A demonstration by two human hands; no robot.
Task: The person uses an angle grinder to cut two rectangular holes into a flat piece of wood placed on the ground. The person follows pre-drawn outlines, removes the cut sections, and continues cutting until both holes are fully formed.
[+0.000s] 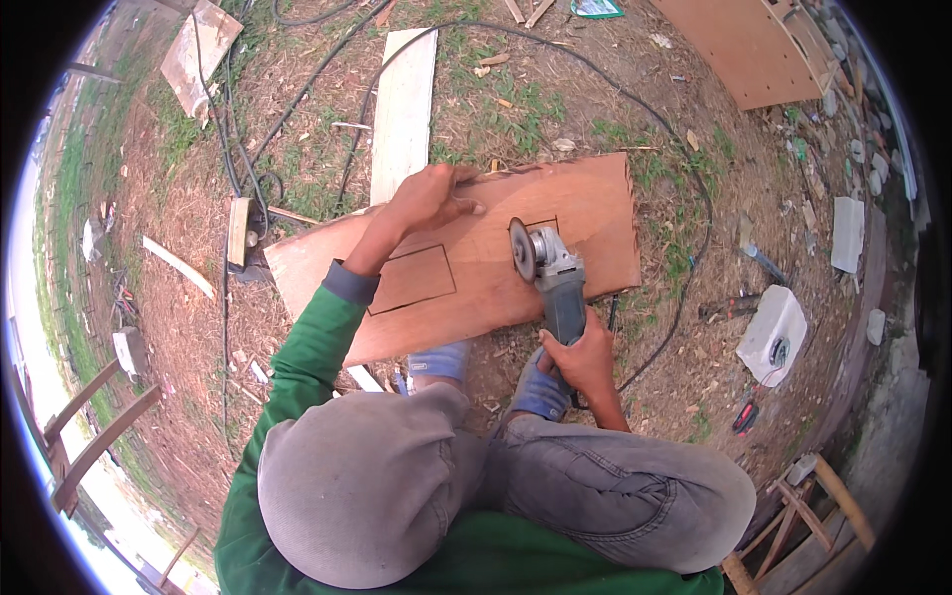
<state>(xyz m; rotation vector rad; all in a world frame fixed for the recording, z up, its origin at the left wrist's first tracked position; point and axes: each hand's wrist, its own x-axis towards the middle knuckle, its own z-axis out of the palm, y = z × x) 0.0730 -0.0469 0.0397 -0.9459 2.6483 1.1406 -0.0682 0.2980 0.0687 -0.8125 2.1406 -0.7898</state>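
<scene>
A reddish-brown wooden board [486, 273] lies aslant in front of my feet, with a dark rectangular outline on its left part and another partly hidden under the angle grinder [564, 305]. My right hand [587, 359] is wrapped round the grey body of that grinder. Its worn disc [523, 250] stands on edge over the right outline; whether it touches the wood or spins, I cannot tell. At the board's far edge, my left hand [431, 198] grips with fingers curled over the edge and thumb on the top face.
A pale plank [402, 109] lies beyond the board. A black cable [684, 307] loops round the right side, and more cables run at the left. A wooden panel piece [749, 50] stands far right. Near it are a white block [773, 337] and scattered wood scraps.
</scene>
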